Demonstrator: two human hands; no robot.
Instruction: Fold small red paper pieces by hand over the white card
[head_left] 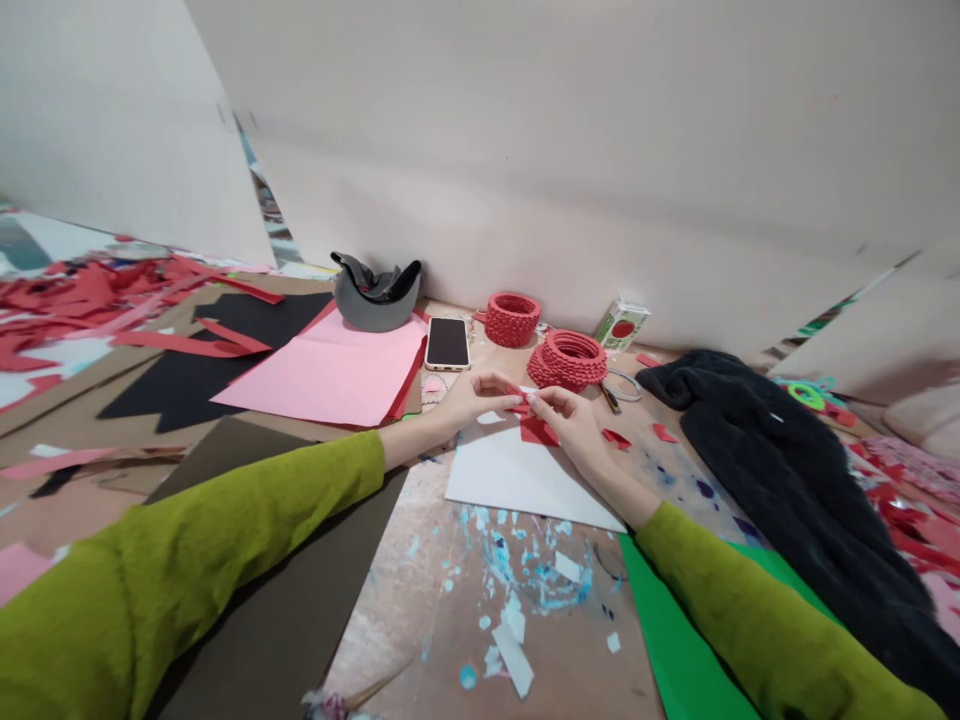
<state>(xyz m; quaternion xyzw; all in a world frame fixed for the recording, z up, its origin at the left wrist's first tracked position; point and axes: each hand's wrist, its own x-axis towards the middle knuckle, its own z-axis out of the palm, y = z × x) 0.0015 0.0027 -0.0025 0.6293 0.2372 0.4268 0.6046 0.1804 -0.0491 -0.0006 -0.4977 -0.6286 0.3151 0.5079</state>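
Note:
Both hands meet over a white sheet (510,480) in the middle of the table. My left hand (484,393) pinches a small red paper piece (523,400) from the left. From the right, my right hand (564,412) grips the same piece between thumb and finger. Just below the fingertips, a larger red paper piece (538,431) shows above the white sheet; whether it is joined to the held piece I cannot tell. More red scraps (616,438) lie right of my right hand. Two red ring-shaped stacks (513,320) stand behind the hands.
A phone (448,343), pink paper (337,365) and a grey cap (379,300) are at the back left. A small box (622,325) leans at the wall (525,150). Black cloth (750,440) and green paper (697,630) lie right. White scraps (514,655) lie in front.

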